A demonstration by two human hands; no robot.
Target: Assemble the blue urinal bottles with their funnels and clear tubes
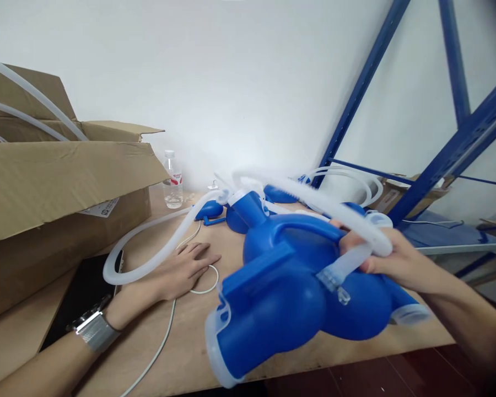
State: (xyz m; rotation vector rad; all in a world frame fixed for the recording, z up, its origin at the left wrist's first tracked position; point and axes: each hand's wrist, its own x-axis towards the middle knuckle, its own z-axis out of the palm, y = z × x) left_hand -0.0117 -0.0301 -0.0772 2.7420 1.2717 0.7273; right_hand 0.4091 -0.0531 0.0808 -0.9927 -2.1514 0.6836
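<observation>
Nearest on my head view, a front blue container (273, 314) with a whitish cap (227, 358) hangs out over the near edge of the wooden surface (190, 342), toward its near right corner; I cannot tell whether it rests on the wood. A rear blue container (258, 242) with a curved handle is bunched against it. My right hand (403, 264) has its fingers curled round the pair at their right, though the exact spot gripped is hidden, and a translucent hose (310, 196), blurred, arcs to it. My left hand (188, 270) lies palm down on the surface, fingers slightly spread, beside a thin white cable (165, 342); a watch (97, 331) circles that wrist. Farther left, a flat black thing (82, 295) lies along a cardboard box (66, 176). Toward the far edge stand a water bottle (173, 184) and, farther right, another blue piece (279, 193). A blue metal rack (361, 82) rises past the right edge, before the white wall (231, 82).
</observation>
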